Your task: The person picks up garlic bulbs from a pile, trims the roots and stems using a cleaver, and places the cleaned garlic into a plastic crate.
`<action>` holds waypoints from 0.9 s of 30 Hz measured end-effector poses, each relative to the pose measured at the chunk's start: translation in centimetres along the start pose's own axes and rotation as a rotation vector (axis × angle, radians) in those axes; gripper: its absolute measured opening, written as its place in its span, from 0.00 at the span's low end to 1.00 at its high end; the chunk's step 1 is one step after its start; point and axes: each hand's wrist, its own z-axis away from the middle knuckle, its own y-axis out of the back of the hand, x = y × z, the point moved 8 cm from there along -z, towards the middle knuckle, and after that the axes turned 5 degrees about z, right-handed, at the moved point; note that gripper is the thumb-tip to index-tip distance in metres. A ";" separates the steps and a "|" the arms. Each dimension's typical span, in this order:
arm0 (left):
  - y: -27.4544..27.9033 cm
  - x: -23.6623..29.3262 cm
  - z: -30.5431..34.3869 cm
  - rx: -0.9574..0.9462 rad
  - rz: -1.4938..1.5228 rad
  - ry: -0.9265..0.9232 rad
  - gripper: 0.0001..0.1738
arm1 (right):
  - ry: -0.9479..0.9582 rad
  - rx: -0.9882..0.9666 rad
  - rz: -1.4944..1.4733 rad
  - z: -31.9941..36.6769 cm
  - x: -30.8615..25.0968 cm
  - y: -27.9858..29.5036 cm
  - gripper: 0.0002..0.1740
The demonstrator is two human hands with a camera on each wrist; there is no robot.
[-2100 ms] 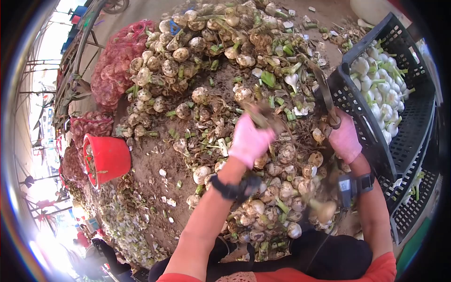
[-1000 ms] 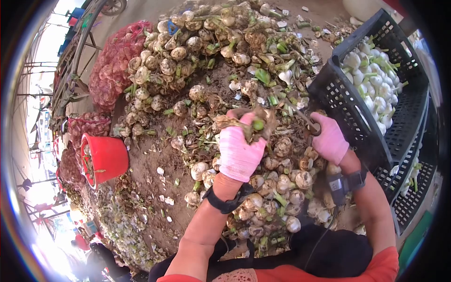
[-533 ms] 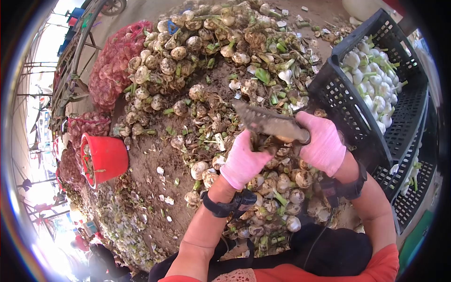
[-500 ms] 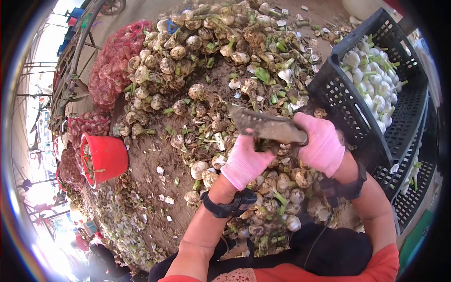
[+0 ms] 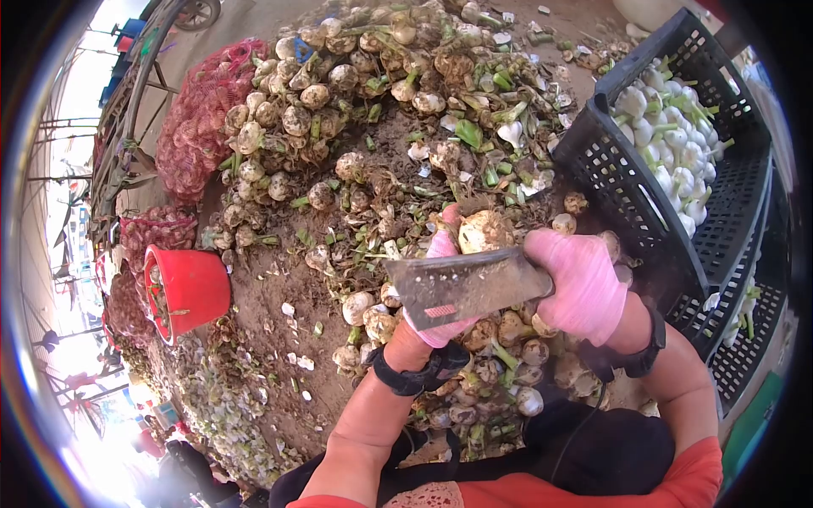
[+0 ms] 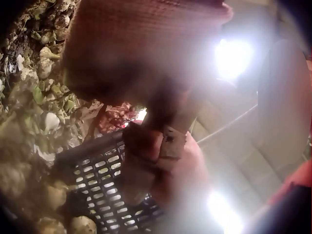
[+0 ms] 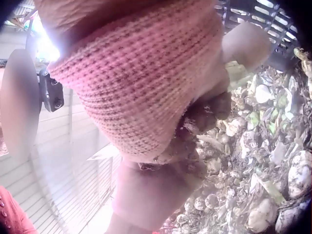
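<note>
My left hand, in a pink knit glove, holds a garlic bulb with brownish, soil-stained skin. Its fingers show at the bulb's left side, while the palm is partly covered by the blade. My right hand, gloved the same way, grips a broad-bladed knife by its handle. The dirty blade lies across in front of the left hand, its upper edge at the bulb's lower side. Dark, blurred close-ups of the gloves fill much of both wrist views, where the bulb is hard to make out.
Unpeeled garlic is heaped ahead, with more bulbs below my hands. A black crate of white garlic stands right. At left are a red bucket and red mesh sacks. Trimmings litter the ground.
The knife has swung from the right side across in front of my left hand, and its blade is now lower. My right hand has come closer to the left. The held bulb shows more clearly.
</note>
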 end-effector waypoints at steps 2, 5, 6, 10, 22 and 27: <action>0.5 -0.6 -0.6 0.087 0.055 0.010 0.31 | 0.003 0.001 0.005 0.1 0.1 -0.3 0.16; -0.6 -2.6 -1.5 0.083 0.604 0.344 0.29 | 0.014 -0.001 0.009 -0.1 0.7 -1.1 0.17; -1.2 -3.1 -1.3 0.083 0.789 0.456 0.30 | 0.018 -0.005 0.007 -0.2 1.1 -1.5 0.17; -1.9 -3.8 -0.5 0.091 1.006 0.476 0.33 | 0.041 0.050 -0.009 -0.2 2.1 -2.6 0.18; -5.3 -6.8 0.2 -0.471 -0.950 0.290 0.37 | -0.435 0.362 0.026 -0.4 12.2 0.7 0.21; 2.0 -1.2 -8.1 0.210 -0.898 0.189 0.32 | -0.504 0.277 -0.103 -0.2 13.2 -0.1 0.20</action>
